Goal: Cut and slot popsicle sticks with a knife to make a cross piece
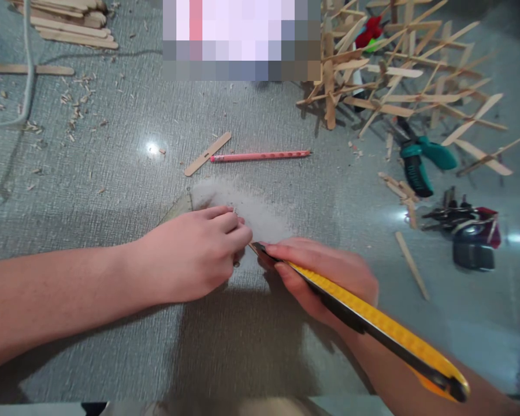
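Observation:
My right hand [325, 274] is closed round the front part of a yellow and black utility knife [372, 318], whose handle slants down to the lower right. The knife's tip end lies by the fingertips of my left hand [203, 248]. Those fingers are curled and pressed together over a pale worn patch [251, 208] of the grey table; what they hold is hidden. Just beyond the hands are a wooden stick [195, 164] with a small dark slot and a pink pencil [260, 156] touching or nearly touching it.
Crossed wooden sticks [416, 98] form a tangled structure at the upper right. Below it are teal-handled pliers [418, 167], keys [450, 214] and a loose stick [411, 266]. Stacked sticks [73, 23], a white cable [27, 69] and wood chips occupy the upper left.

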Demonstrator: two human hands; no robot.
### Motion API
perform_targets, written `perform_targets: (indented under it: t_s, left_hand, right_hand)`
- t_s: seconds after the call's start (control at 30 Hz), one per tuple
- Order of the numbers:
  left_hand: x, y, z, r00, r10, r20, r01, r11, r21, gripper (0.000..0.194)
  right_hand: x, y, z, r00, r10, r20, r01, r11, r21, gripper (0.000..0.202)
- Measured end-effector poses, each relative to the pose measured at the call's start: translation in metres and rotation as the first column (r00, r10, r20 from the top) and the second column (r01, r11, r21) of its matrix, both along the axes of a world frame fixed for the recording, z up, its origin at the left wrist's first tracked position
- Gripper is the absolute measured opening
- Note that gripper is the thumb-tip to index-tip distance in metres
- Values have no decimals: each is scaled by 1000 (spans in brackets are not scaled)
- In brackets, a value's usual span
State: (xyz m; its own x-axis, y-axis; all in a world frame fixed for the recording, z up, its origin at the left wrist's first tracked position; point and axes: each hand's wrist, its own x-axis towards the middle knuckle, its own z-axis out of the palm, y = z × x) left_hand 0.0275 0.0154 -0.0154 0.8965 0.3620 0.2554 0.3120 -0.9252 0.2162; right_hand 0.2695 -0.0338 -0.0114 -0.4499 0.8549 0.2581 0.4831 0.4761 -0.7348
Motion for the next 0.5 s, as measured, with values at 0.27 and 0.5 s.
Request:
perform_targets:
  t_s: [0.27,0.5]
  left_hand:
    - [1,1,0,1000,-8,-5,8,1000,-1,23]
    - [2,1,0,1000,4,-8,-4,1000,12,21]
  right_hand:
    - [2,-1,3,1000,0,3,0,1000,-6,28]
    - [0,0,5,1000,-14,23,14,1000,3,27]
